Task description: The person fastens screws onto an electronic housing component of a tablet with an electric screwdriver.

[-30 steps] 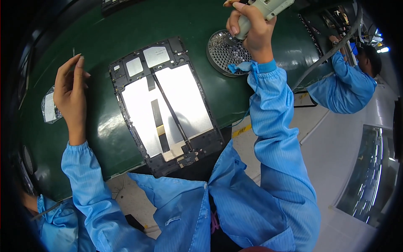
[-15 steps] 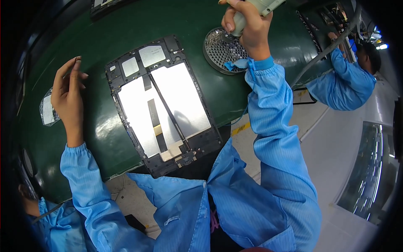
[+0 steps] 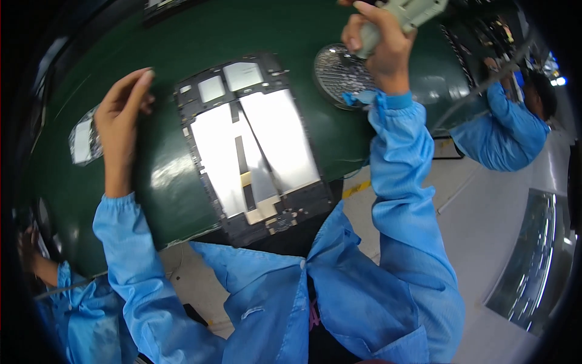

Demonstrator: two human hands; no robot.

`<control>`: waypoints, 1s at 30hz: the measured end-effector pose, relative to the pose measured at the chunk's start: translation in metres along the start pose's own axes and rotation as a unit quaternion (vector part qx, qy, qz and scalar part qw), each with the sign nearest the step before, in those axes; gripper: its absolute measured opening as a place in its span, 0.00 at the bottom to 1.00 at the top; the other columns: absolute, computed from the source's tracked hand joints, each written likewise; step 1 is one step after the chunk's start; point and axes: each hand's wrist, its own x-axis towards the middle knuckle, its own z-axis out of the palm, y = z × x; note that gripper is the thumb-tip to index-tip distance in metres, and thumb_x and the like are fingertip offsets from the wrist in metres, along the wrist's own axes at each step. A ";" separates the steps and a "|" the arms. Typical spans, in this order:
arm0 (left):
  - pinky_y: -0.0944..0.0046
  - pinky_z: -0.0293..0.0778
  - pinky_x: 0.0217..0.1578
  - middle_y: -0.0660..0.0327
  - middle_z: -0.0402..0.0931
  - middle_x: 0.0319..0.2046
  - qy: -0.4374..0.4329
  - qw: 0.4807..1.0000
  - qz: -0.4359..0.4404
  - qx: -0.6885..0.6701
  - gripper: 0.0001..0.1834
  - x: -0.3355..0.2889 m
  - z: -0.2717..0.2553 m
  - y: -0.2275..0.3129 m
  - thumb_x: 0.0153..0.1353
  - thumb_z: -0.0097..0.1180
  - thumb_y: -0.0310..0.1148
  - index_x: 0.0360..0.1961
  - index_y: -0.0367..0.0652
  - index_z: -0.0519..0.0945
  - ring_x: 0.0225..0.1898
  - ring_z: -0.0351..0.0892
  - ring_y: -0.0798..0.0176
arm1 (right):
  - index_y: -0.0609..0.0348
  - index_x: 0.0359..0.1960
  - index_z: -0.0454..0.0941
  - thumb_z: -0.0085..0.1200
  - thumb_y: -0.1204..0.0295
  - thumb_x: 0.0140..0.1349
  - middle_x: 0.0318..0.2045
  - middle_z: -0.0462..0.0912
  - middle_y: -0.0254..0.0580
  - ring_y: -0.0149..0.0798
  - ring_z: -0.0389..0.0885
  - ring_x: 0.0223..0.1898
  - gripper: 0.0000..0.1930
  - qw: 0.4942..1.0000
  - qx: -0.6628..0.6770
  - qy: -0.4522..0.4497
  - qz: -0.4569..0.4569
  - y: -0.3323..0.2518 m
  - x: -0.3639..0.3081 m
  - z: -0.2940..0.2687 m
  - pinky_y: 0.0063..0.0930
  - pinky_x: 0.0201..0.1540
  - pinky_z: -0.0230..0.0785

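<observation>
My right hand [image 3: 388,57] is wrapped round a pale grey-green electric screwdriver [image 3: 412,13] at the upper edge. Its working end is hidden behind the fingers. Just below lies a round grey dish with a perforated top [image 3: 342,79], where small shiny pieces show. Left of the tablet, my left hand [image 3: 122,109] hovers above the table with thumb and forefinger together. Whatever they may pinch is too small to make out. An opened tablet [image 3: 279,139], black-framed with bright silver plates and a dark ribbon cable, lies between my hands, its lower end by the table's front edge.
A small clear plastic bag with a white label [image 3: 83,142] lies on the green table [image 3: 167,164], beyond my left wrist. A co-worker in blue [image 3: 503,136] sits at the right, and another blue sleeve [image 3: 76,303] shows at lower left. A grey cable [image 3: 467,97] crosses at right.
My right hand has lifted the screwdriver away from the dish, up and to the right. My left hand has come slightly closer to the tablet. The whole view has shifted a little.
</observation>
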 end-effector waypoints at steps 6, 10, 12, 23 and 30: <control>0.74 0.66 0.27 0.65 0.83 0.31 -0.109 0.993 -0.042 0.000 0.15 0.001 0.007 0.010 0.63 0.66 0.39 0.45 0.40 0.87 0.30 0.75 0.77 | 0.70 0.41 0.75 0.50 0.69 0.64 0.15 0.73 0.42 0.33 0.67 0.09 0.14 0.998 0.037 -0.024 0.037 -0.030 0.001 0.056 0.25 0.15 0.63; 0.74 0.64 0.27 0.66 0.82 0.29 -0.104 0.993 -0.052 0.007 0.16 0.000 0.008 0.010 0.61 0.68 0.40 0.42 0.39 0.88 0.29 0.73 0.77 | 0.71 0.40 0.75 0.51 0.68 0.64 0.17 0.75 0.44 0.32 0.67 0.09 0.14 0.986 0.063 -0.145 0.046 -0.027 0.007 0.103 0.26 0.14 0.62; 0.74 0.63 0.27 0.67 0.82 0.28 -0.099 0.993 -0.065 0.012 0.16 0.000 0.011 0.012 0.60 0.69 0.40 0.40 0.38 0.89 0.28 0.72 0.77 | 0.72 0.38 0.76 0.52 0.72 0.63 0.21 0.79 0.45 0.32 0.70 0.10 0.11 0.985 0.088 -0.142 0.033 -0.029 0.005 0.136 0.26 0.14 0.65; 0.70 0.73 0.35 0.60 0.83 0.32 -0.082 0.995 -0.027 -0.053 0.16 -0.002 0.023 0.000 0.59 0.69 0.38 0.39 0.33 0.88 0.33 0.78 0.69 | 0.70 0.37 0.77 0.52 0.74 0.64 0.26 0.80 0.44 0.33 0.73 0.14 0.08 0.982 0.117 -0.144 0.027 -0.014 0.008 0.190 0.26 0.17 0.67; 0.70 0.72 0.31 0.59 0.82 0.29 -0.057 0.998 -0.003 0.034 0.16 -0.005 0.018 0.008 0.56 0.71 0.39 0.37 0.37 0.89 0.29 0.79 0.69 | 0.70 0.37 0.77 0.52 0.74 0.64 0.26 0.80 0.43 0.33 0.73 0.14 0.09 0.983 0.119 -0.139 0.033 0.000 0.005 0.185 0.27 0.18 0.67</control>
